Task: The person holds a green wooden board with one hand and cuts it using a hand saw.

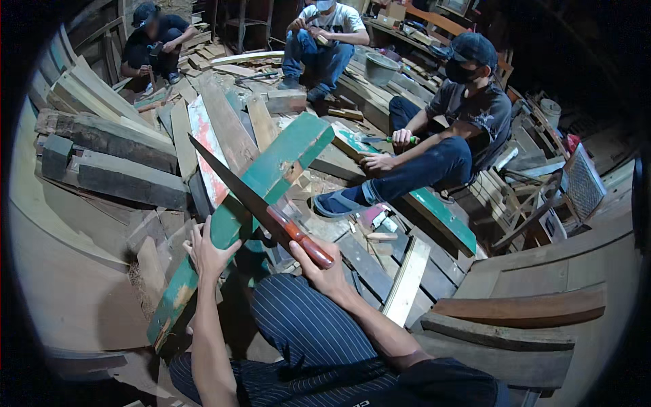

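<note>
- With the hub of the clock mid-scene, the green board [288,150] slants from just off 12 o'clock down to 8, its paint chipped to bare wood in patches.
- The hands are apart: the left hand [211,254], toward 8 o'clock, lies on the board with fingers and thumb splayed.
- The right hand [322,271], at 6 o'clock, is wrapped around the glossy reddish-brown handle of a saw [237,188].
- That dark, tapering blade crosses over the board, tip toward 10 o'clock; I can't tell whether it touches.
- Writing is scarce: a few pale letters on the dark shirt [441,383] at 5 o'clock, cut off by the edge of view.
- At 12 o'clock, a seated person in a white T-shirt [347,19] has a dark print across the chest, partly hidden by an arm.
- At 2 o'clock, a co-worker [468,102] in cap and mask wears a shirt with a pale design and holds a green-handled tool [402,139].
- Between 10 and 11, another person [159,44] crouches over work too dim to make out.
- Thick weathered beams [129,178] lie toward 9 o'clock, a grey tub [381,70] stands at 1, and a pale plank [408,281] rests between 4 and 5.
</note>
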### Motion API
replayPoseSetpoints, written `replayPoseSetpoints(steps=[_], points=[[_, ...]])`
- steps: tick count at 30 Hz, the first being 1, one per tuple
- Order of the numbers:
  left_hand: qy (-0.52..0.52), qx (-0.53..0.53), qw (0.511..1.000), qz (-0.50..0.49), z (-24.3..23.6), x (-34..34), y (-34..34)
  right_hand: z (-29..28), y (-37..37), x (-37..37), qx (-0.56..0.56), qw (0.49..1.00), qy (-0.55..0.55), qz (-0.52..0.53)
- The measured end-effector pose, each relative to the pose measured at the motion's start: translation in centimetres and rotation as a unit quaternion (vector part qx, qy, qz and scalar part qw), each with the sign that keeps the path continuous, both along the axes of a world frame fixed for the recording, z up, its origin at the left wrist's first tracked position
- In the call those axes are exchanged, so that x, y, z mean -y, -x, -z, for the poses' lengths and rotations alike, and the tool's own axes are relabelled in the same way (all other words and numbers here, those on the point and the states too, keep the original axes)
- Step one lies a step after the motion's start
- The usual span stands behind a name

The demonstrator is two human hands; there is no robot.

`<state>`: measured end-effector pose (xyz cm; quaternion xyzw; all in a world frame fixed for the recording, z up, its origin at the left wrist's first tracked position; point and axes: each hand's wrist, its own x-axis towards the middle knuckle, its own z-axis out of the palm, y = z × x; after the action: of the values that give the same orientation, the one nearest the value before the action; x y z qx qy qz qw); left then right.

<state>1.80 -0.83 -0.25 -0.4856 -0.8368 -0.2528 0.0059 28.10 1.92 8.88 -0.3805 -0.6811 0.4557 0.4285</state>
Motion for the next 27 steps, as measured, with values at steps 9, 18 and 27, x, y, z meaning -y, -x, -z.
replayPoseSetpoints(steps=[9,18,27], points=[[0.006,-0.006,1.000,-0.004,0.51,-0.02,0.03,-0.22,0.05,-0.28,-0.032,0.999,0.000,-0.010],[0.004,0.005,1.000,-0.001,0.38,-0.05,-0.03,-0.10,-0.08,-0.17,-0.018,1.000,-0.001,-0.006],[0.004,0.028,1.000,0.003,-0.01,0.08,-0.16,0.17,0.00,-0.02,-0.025,1.000,0.007,-0.002]])
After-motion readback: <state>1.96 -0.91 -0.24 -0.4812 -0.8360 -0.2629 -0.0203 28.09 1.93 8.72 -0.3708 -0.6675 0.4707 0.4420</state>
